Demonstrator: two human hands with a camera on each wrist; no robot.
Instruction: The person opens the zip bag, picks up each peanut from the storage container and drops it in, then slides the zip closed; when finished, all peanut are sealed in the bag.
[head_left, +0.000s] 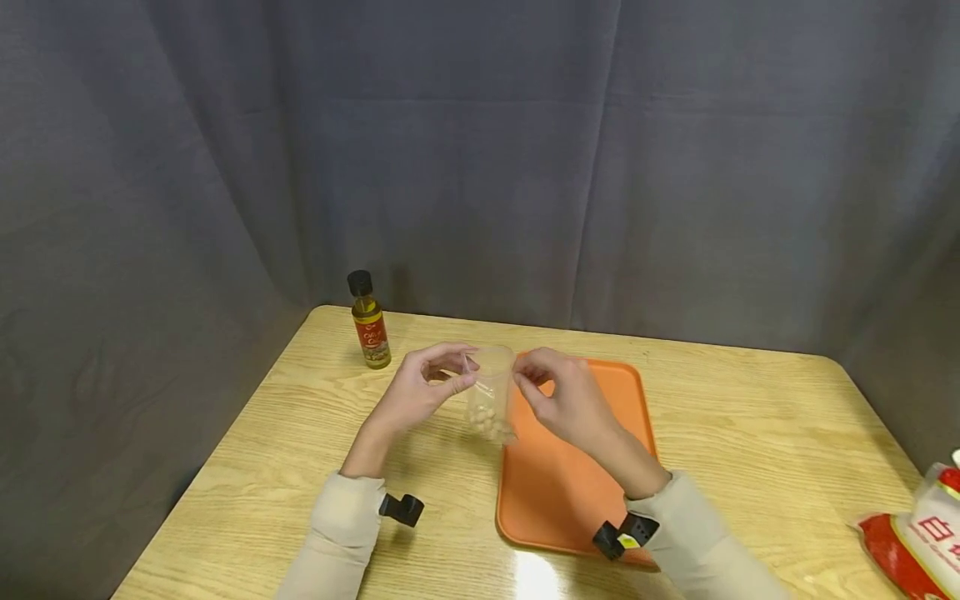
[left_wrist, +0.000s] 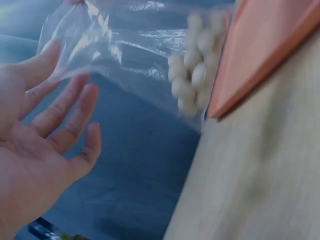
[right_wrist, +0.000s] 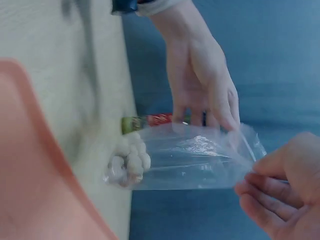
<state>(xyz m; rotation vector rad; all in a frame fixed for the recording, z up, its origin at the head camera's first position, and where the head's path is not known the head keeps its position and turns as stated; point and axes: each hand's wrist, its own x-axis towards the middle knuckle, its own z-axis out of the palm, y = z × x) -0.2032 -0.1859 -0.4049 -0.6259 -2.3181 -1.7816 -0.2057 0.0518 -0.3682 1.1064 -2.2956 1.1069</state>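
Observation:
A clear plastic bag (head_left: 491,385) hangs upright between both hands over the tray's left edge. Several small pale round pieces (left_wrist: 195,70) lie together in its bottom; their kind is hard to tell. The left hand (head_left: 431,382) pinches one top corner between thumb and forefinger, its other fingers spread loosely in the left wrist view. At the opposite top corner, the right hand (head_left: 558,392) pinches the bag with thumb and fingertips. In the right wrist view the bag's top edge (right_wrist: 245,150) stretches between the two hands.
An orange tray (head_left: 558,500) lies on the wooden table (head_left: 750,450), beneath the right hand. A black-capped bottle (head_left: 371,333) with a red label stands at the back left. At the right edge lies a red and white packet (head_left: 911,533). Grey curtains (head_left: 450,167) surround the table.

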